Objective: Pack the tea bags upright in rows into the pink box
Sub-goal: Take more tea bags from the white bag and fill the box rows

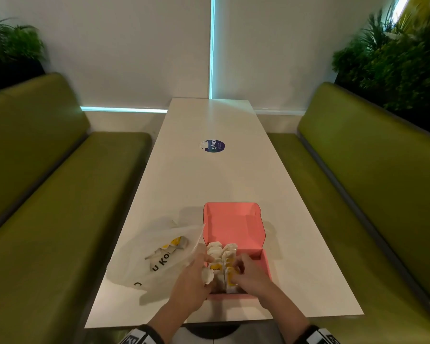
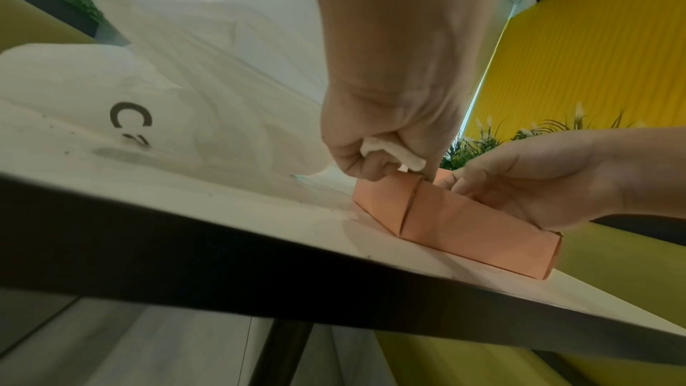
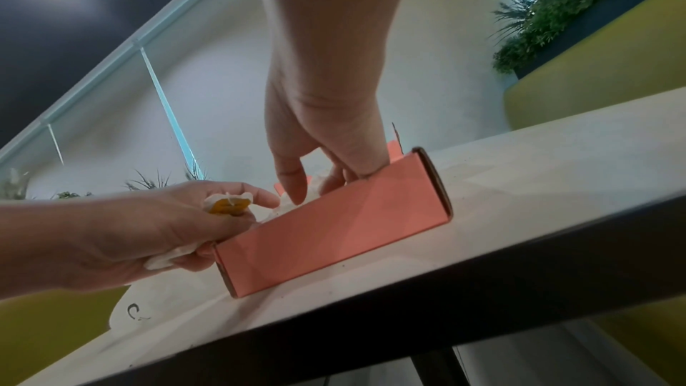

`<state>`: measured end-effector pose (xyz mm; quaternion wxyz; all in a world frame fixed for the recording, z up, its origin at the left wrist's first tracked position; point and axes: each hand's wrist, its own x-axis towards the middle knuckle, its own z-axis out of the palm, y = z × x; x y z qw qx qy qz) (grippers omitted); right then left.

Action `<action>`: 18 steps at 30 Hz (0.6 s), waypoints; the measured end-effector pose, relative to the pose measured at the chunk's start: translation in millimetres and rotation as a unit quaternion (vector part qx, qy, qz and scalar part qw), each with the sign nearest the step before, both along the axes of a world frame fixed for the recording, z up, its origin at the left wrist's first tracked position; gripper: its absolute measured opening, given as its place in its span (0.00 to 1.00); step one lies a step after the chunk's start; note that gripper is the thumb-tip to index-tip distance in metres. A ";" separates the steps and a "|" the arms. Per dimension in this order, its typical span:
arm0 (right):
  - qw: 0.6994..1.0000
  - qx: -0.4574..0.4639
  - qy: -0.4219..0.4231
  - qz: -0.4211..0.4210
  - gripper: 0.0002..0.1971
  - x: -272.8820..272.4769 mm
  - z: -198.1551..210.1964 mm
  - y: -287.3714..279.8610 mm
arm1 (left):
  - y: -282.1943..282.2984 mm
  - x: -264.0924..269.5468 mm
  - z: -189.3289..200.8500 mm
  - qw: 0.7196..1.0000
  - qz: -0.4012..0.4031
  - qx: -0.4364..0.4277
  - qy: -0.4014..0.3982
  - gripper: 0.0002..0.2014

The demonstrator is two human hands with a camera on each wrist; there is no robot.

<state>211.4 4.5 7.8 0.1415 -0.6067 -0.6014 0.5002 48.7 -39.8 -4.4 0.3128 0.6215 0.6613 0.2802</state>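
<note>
The pink box [image 1: 266,266] stands open near the table's front edge, its lid [image 1: 233,224] leaning back. Two rows of white tea bags [image 1: 221,252] with yellow tags stand upright in its left part. My left hand [image 1: 196,281] sits at the box's near left corner and grips a few tea bags [image 1: 207,276]. One yellow tag [image 3: 228,205] shows between its fingers in the right wrist view. My right hand [image 1: 245,269] reaches into the box [image 3: 334,222], thumb and fingers closed round tea bags of the right row. The box's right part holds nothing.
A translucent plastic bag [image 1: 157,259] with more tea bags [image 1: 175,243] lies left of the box. The long white table [image 1: 209,184] carries a round sticker [image 1: 214,146]. Green benches [image 1: 47,194] flank both sides, with plants behind them.
</note>
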 end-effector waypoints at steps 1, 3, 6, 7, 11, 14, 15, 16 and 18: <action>1.000 0.008 0.000 -0.015 0.09 0.0 0.8 0.0 | -0.2 -0.7 1.8 1.000 -0.001 -0.004 -0.001 0.22; 0.999 0.032 -0.003 -0.044 0.06 1.1 3.8 -0.4 | -0.4 -2.6 7.1 1.000 -0.003 -0.003 -0.020 0.23; 0.993 0.103 -0.007 -0.062 0.05 2.4 16.8 -2.4 | 1.9 -2.7 20.4 0.995 0.012 0.014 -0.103 0.25; 0.991 0.124 0.003 -0.058 0.05 2.0 23.8 -3.3 | 3.9 -2.0 24.1 0.991 0.014 0.020 -0.130 0.27; 0.988 0.095 0.120 -0.003 0.06 -5.2 51.9 -7.8 | 8.5 5.1 38.3 0.979 -0.031 0.016 -0.199 0.37; 0.989 0.108 0.098 0.039 0.05 -13.1 55.1 -7.6 | 10.6 10.7 38.1 0.982 -0.057 0.024 -0.177 0.40; 0.988 0.116 0.096 0.037 0.02 -14.8 54.8 -7.0 | 11.1 11.4 36.1 0.983 -0.057 0.032 -0.170 0.40; 0.987 0.120 0.103 0.023 0.03 -15.2 54.4 -5.9 | 11.3 12.3 36.0 0.982 -0.054 0.039 -0.178 0.40; 0.987 0.099 0.124 -0.022 0.05 -13.5 55.6 -2.9 | 11.3 11.9 36.6 0.977 -0.035 0.044 -0.207 0.38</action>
